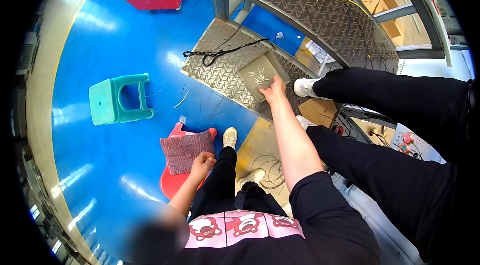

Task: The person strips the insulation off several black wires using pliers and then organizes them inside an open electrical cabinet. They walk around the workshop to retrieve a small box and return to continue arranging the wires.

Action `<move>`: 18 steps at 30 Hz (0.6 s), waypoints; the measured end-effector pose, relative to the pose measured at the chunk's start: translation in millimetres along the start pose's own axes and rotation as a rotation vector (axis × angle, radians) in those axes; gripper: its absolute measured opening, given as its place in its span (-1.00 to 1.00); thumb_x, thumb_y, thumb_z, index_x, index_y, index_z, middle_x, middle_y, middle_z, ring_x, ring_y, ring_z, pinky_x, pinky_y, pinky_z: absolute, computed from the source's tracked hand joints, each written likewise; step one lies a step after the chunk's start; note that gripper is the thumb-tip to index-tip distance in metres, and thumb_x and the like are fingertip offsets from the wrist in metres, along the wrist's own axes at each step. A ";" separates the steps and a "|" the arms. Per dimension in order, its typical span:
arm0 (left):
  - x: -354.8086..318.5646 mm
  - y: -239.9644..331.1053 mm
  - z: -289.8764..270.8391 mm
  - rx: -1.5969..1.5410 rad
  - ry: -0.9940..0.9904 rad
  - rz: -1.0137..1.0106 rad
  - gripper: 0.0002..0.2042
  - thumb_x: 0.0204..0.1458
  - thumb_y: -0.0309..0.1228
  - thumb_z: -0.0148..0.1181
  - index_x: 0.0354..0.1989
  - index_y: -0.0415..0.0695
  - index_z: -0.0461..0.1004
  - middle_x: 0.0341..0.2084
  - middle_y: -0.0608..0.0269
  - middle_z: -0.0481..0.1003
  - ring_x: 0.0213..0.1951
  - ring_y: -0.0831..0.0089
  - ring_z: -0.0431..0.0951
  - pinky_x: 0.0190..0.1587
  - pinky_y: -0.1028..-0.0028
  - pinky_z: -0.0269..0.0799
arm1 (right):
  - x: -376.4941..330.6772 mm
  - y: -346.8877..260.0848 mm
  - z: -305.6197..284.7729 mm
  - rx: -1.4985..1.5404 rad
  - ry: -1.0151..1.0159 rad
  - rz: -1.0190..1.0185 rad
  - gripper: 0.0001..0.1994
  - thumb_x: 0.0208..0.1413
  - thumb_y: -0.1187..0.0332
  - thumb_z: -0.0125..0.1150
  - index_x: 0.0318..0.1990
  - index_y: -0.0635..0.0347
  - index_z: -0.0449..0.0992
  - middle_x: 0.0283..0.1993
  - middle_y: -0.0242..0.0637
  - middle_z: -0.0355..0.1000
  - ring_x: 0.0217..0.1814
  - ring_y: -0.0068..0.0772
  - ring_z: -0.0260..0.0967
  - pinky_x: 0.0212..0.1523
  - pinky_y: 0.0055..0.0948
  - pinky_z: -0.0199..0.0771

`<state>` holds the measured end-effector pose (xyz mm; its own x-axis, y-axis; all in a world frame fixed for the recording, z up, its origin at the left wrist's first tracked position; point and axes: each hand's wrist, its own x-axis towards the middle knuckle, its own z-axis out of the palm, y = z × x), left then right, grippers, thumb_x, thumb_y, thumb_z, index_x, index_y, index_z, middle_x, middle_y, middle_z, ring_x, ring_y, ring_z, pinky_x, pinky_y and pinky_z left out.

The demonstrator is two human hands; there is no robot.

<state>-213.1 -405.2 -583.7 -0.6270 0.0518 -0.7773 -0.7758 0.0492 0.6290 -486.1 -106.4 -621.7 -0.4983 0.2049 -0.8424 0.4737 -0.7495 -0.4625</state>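
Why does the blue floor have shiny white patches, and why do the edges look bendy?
Head view: overhead lights glare off the glossy blue floor in white streaks; the fisheye lens curves the metal steps and floor border near the rim; a soft blurred patch sits at lower left.

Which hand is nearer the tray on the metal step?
Right. The right hand reaches out with its fingers at the tray edge. The left hand is far back, resting by the cushion on the red stool.
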 end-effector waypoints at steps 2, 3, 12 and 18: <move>5.0 0.0 3.3 0.023 -0.046 0.027 -0.86 0.20 -0.51 -0.01 -0.14 -0.28 0.40 -0.35 0.21 0.51 -0.28 0.50 0.52 -0.21 0.52 0.42 | -13.9 -1.9 -8.2 0.009 -0.034 -0.011 -0.39 0.34 0.17 -0.21 0.40 0.27 -0.18 0.49 0.07 -0.37 0.51 0.18 -0.34 0.38 0.18 -0.15; 8.0 7.0 8.1 0.044 -0.070 0.045 -0.85 0.21 -0.49 -0.01 -0.13 -0.28 0.40 -0.36 0.21 0.51 -0.29 0.51 0.52 -0.22 0.53 0.42 | -22.7 -1.2 -15.1 0.008 -0.060 -0.020 -0.41 0.34 0.17 -0.21 0.39 0.27 -0.15 0.48 0.08 -0.33 0.50 0.15 -0.29 0.38 0.13 -0.12; -30.9 94.8 76.0 0.267 -0.254 0.236 -0.81 0.25 -0.39 -0.05 -0.17 -0.26 0.42 -0.55 0.27 0.49 -0.44 0.55 0.49 -0.34 0.55 0.39 | -176.1 49.6 -153.6 -0.212 -0.286 -0.016 -0.79 0.30 0.35 -0.10 -0.08 0.26 0.41 -0.14 -0.14 0.50 -0.15 -0.24 0.52 -0.12 -0.28 0.58; -68.4 55.5 128.5 0.434 -0.458 0.518 -0.82 0.23 -0.41 -0.02 -0.17 -0.27 0.43 -0.50 0.21 0.52 -0.46 0.53 0.50 -0.36 0.52 0.41 | -284.1 110.0 -279.6 -0.402 -0.231 -0.011 -0.84 0.25 0.48 -0.05 -0.17 0.27 0.48 -0.26 -0.18 0.52 -0.22 -0.29 0.54 -0.18 -0.34 0.58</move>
<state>-204.2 -277.9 -494.4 -0.7345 0.5722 -0.3648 -0.2397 0.2842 0.9283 -89.3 -71.1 -510.5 -0.6321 0.0319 -0.7743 0.6887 -0.4349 -0.5801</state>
